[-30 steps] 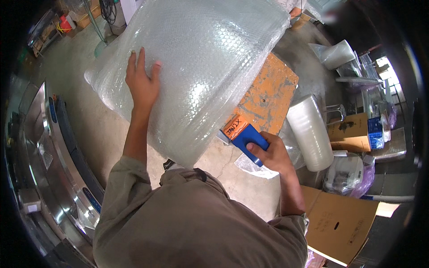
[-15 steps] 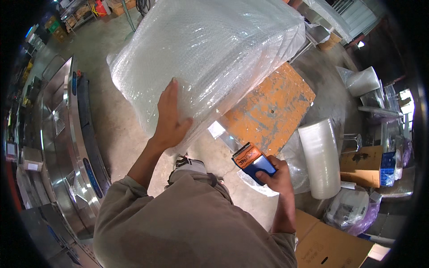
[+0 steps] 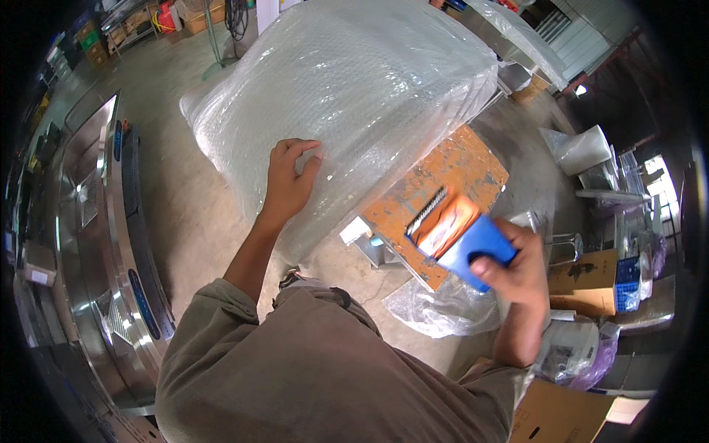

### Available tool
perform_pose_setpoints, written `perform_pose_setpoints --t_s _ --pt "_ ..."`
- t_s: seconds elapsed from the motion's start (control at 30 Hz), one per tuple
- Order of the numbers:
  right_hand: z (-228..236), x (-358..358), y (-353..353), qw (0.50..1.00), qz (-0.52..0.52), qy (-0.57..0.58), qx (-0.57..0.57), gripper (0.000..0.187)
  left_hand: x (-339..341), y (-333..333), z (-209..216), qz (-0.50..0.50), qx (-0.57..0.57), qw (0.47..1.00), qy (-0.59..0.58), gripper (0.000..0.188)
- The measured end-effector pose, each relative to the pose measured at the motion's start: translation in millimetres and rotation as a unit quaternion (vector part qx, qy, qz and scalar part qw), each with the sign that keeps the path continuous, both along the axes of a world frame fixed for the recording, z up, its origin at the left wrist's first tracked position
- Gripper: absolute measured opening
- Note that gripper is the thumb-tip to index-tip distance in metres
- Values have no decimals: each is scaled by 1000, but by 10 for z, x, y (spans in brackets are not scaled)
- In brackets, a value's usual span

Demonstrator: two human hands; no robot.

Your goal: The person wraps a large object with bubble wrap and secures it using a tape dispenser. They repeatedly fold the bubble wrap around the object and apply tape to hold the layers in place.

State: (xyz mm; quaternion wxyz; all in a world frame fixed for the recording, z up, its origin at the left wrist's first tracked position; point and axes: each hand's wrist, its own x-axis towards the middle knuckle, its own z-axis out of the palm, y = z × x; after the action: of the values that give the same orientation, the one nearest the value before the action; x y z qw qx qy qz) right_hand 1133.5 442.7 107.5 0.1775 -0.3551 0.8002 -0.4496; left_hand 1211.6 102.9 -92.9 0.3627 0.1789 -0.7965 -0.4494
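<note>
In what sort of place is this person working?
Probably a workshop or warehouse packing area: a large bubble-wrapped bundle, a tape dispenser in the right hand, and a concrete floor suggest it.

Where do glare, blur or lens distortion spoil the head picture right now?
Head view: white glints streak the bubble wrap; the tape dispenser in the right hand is smeared; the bright opening at right is washed out; the steel unit bows near the dark rim.

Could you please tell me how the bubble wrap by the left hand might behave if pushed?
The bubble wrap probably yields softly, given its dimpled surface. Its creased lower end looks floppy, and its glossy sheen suggests some slipperiness.
</note>
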Motion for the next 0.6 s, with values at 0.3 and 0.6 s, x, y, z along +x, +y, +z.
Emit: perform_pose_setpoints --t_s 0.3,0.6 --pt "1084 -57 -1433 989 102 77 76 55 58 -230 -1 -99 138 984 50 43" --pt "1607 180 -2321 960 112 178 184 66 17 -648 -9 -221 374 901 3 77"
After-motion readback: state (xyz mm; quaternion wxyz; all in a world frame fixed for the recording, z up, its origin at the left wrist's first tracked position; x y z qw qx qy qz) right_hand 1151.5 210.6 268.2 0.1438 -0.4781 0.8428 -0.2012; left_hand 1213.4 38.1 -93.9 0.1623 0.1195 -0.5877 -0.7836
